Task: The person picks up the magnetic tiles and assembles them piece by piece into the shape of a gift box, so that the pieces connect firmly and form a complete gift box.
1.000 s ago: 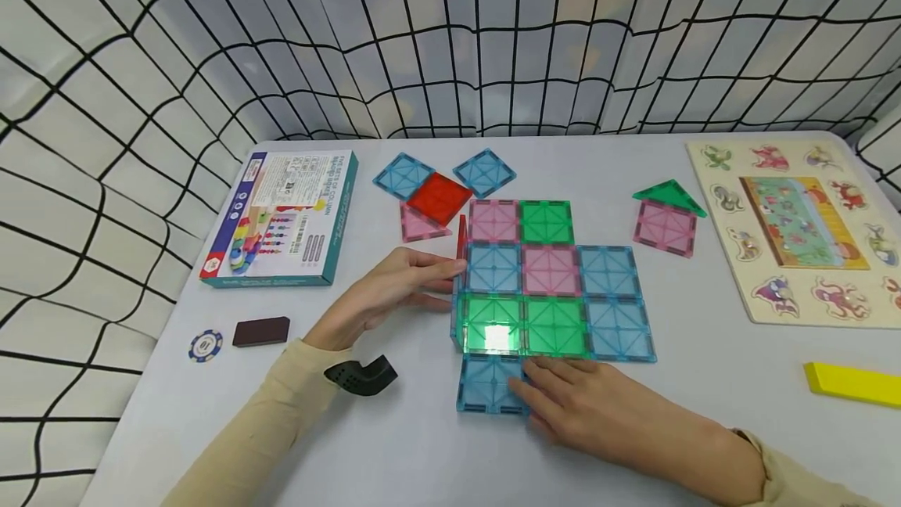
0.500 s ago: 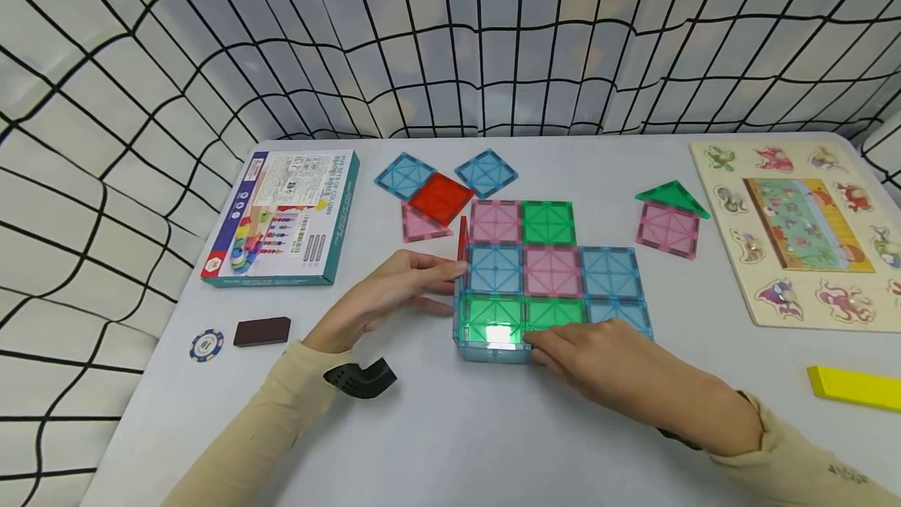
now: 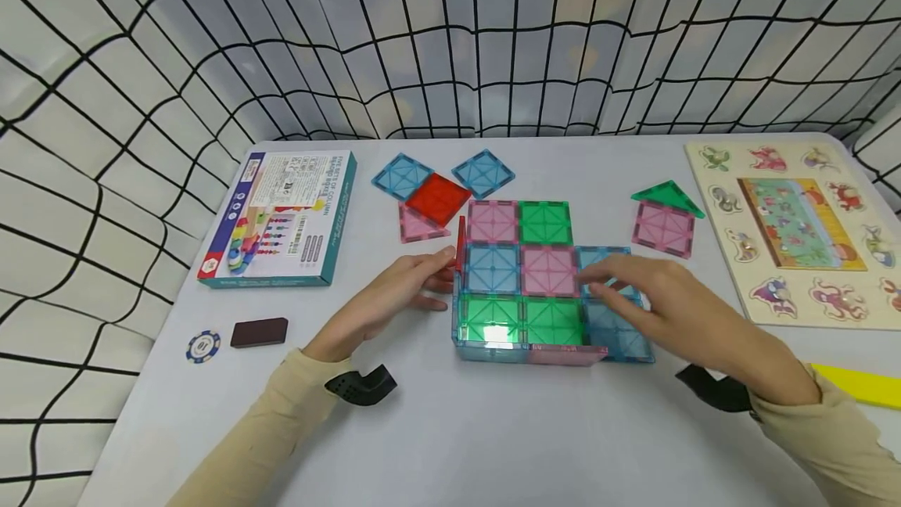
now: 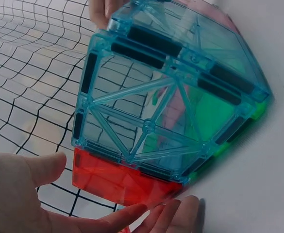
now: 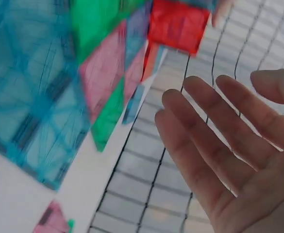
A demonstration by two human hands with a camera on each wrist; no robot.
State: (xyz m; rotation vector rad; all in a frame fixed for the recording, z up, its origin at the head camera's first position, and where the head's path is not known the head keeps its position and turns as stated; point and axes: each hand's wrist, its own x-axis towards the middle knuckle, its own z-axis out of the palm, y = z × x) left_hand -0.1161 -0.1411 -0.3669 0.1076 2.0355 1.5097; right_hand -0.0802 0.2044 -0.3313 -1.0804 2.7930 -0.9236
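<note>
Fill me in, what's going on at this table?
A person is building with translucent magnetic tiles: several lie flat as a base, and others stand along its left and front edges. The left hand is beside the upright red tile; contact is hard to tell. The right hand, holding nothing, is over the base's right side. An upright blue tile and an upright pink tile form the front.
</note>
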